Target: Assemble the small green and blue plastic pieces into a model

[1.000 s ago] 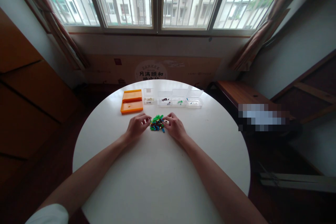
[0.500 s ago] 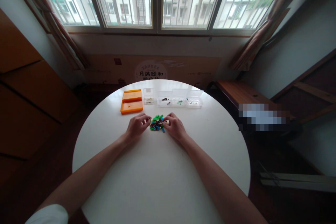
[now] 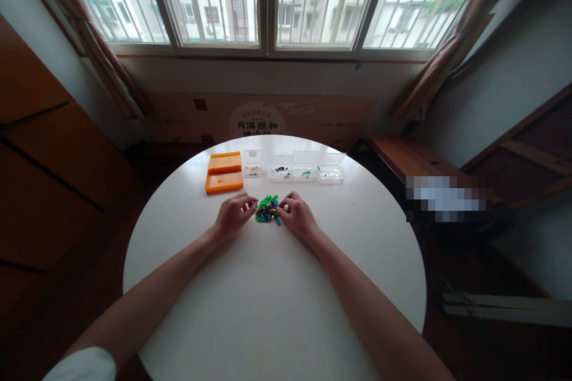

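A small heap of green, blue, dark and yellow plastic building bricks (image 3: 267,209) lies on the white round table (image 3: 268,297). At its left edge is my left hand (image 3: 234,213), its fingers curled and the thumb and fingertips drawn together. Anything in that pinch is too small to make out. My right hand (image 3: 297,213) touches the heap's right side, also curled with thumb and forefinger close together. What those fingertips hold, if anything, cannot be told.
Behind my left hand stands an open orange case (image 3: 224,181) with a tiny piece inside. Right of it, clear lidded boxes stand in a row: one with pale pieces (image 3: 254,171), one with dark pieces (image 3: 280,174), one with green pieces (image 3: 305,174), and another (image 3: 331,176) at the end.
The right fingertips have shifted very slightly at the edge of the heap. My left hand and the boxes look the same.
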The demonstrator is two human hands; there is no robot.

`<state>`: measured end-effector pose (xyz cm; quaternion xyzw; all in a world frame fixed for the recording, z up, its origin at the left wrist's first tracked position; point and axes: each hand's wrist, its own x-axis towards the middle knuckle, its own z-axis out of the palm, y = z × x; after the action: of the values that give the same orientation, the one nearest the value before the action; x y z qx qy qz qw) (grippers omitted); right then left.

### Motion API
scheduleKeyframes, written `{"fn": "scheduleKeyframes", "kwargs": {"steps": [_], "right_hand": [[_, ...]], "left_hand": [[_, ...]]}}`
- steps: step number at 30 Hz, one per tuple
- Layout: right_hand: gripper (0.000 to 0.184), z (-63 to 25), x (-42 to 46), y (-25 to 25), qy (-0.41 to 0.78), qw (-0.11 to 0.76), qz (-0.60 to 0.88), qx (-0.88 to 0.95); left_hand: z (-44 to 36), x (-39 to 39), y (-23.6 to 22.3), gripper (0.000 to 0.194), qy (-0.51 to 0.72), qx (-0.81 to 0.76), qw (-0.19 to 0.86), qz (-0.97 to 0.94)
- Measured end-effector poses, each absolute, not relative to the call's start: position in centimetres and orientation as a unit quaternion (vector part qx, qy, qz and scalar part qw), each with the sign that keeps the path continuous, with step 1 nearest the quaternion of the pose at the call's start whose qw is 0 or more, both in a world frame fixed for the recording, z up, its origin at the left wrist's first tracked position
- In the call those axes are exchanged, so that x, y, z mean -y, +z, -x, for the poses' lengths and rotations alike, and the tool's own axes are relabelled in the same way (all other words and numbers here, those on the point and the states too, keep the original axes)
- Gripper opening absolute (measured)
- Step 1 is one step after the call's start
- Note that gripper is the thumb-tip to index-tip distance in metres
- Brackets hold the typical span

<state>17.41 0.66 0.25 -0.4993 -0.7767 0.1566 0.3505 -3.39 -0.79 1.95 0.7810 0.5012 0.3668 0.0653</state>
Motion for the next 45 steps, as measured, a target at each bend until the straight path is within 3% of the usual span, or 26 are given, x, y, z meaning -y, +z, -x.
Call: {"fn": "scheduleKeyframes", "kwargs": {"steps": [10,15,18,21,28,45], "right_hand": [[0.015,-17.2,-0.7,0.8,0.247,0.432,0.443,0.746],[0.028,-16.3,-0.4,1.6,0.471,0.449,0.403,0.644],[0.033,-16.3,-0.1,2.0,0.604,0.412,0.348,0.587],[0.034,-16.8,0.1,2.4,0.664,0.365,0.324,0.566],[0.034,-17.3,0.2,3.0,0.688,0.329,0.304,0.571],[0.035,-17.0,-0.1,2.2,0.666,0.364,0.329,0.562]], "left_hand": [[3.1,1.2,2.2,0.018,0.374,-0.463,0.073,-0.800],[3.0,1.7,2.6,0.020,0.364,-0.418,0.069,-0.830],[2.9,1.9,2.8,0.021,0.361,-0.371,0.065,-0.853],[2.8,2.1,2.9,0.021,0.352,-0.334,0.056,-0.873],[2.6,2.2,2.7,0.019,0.357,-0.314,0.035,-0.879],[2.5,2.1,2.4,0.019,0.374,-0.348,0.053,-0.858]]}}
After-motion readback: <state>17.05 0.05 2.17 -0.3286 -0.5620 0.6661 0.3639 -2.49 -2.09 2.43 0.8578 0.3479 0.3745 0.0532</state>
